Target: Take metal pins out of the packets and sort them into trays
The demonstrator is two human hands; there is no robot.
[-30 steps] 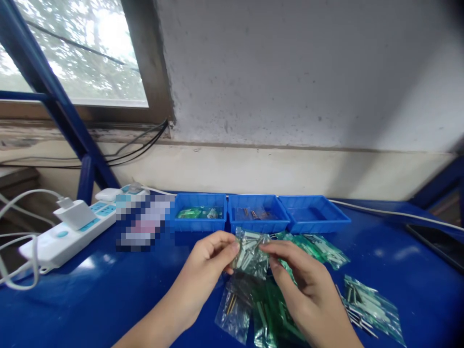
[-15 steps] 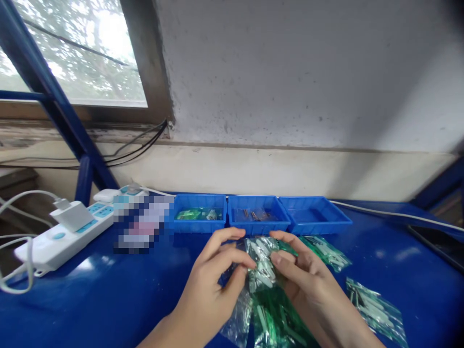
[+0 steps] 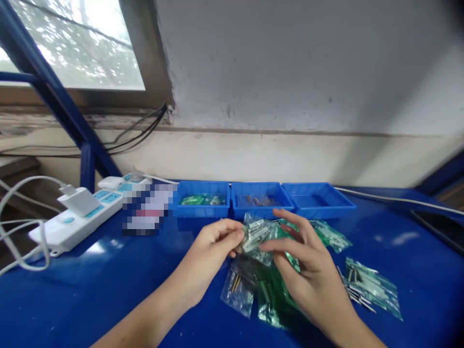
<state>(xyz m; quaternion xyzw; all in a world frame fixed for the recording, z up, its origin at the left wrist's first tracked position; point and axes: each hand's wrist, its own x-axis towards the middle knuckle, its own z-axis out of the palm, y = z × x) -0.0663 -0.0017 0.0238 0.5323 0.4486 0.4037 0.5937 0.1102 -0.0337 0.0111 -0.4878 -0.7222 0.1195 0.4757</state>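
Observation:
My left hand (image 3: 213, 249) pinches the left edge of a small clear plastic bag (image 3: 258, 237) that holds several pale, slim parts. Over the bag's right side, my right hand (image 3: 308, 266) has its fingers apart; one fingertip meets or nearly meets the plastic. Below the held bag lie a clear bag with brass-coloured pins (image 3: 237, 290) and a green-tinted bag (image 3: 277, 299), partly hidden by my right hand. Another green bag (image 3: 331, 236) rests behind that hand. Farther right is a bag of pale parts (image 3: 375, 287) beside loose metal pins (image 3: 358, 296).
Three blue bins stand in a row at the back: the left bin (image 3: 203, 211) and middle bin (image 3: 263, 211) contain bagged parts, beside the right bin (image 3: 322, 211). A white power strip (image 3: 105, 212) with cables lies at left. A dark flat device (image 3: 440, 237) lies at far right.
Half a second ago my right hand gripped the bag while my left fingers were loose. Now my left hand pinches it and my right fingers have spread. The view has tilted slightly down.

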